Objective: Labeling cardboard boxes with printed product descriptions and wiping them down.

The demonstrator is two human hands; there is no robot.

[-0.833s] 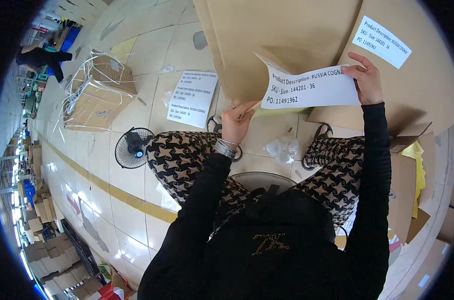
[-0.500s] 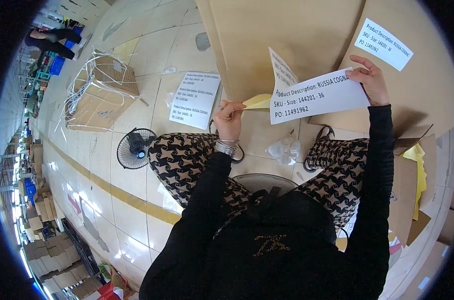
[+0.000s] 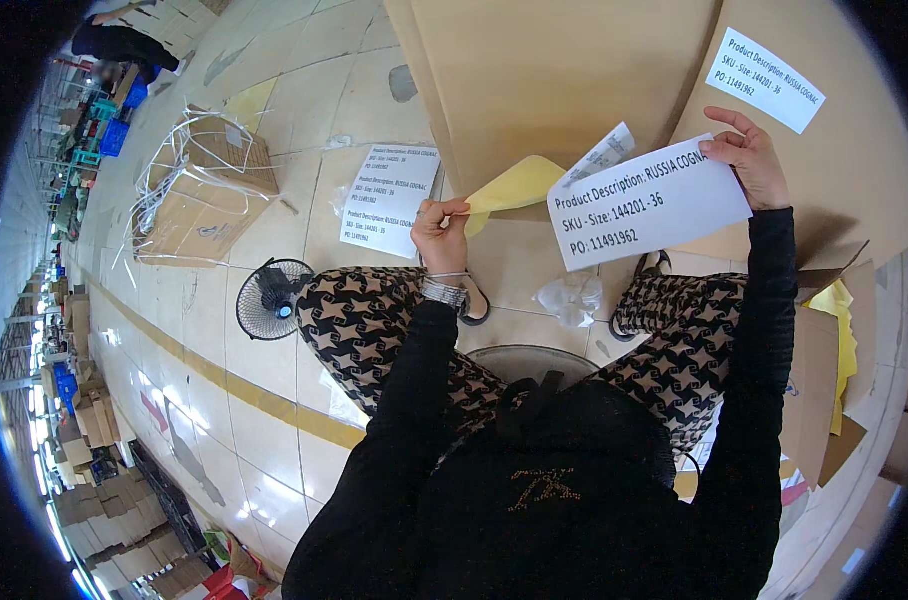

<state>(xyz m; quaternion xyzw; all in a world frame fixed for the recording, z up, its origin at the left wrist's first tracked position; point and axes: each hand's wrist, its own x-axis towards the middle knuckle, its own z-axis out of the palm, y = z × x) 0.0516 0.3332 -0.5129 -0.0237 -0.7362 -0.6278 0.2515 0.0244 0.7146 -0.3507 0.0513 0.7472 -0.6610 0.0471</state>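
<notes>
My right hand (image 3: 752, 165) pinches the upper right corner of a white printed label (image 3: 664, 238), held up between my knees and the carton. My left hand (image 3: 442, 236) is closed on the end of a yellow backing strip (image 3: 522, 184), which runs over to the label's left side. Behind the label, another white printed piece curls up. Beyond my hands stands a large brown carton (image 3: 564, 85), with a similar label (image 3: 766, 80) stuck to its right-hand panel.
A printed label sheet (image 3: 386, 205) lies on the tiled floor, left of my left hand. Farther left are a small fan (image 3: 274, 300) and a strapped cardboard box (image 3: 209, 185). Clear crumpled plastic (image 3: 571, 300) lies between my feet. An open box (image 3: 809, 385) holds yellow paper at right.
My left hand has drawn the yellow strip leftward and a little down, so more of it shows. The label in my right hand has shifted right and tilted.
</notes>
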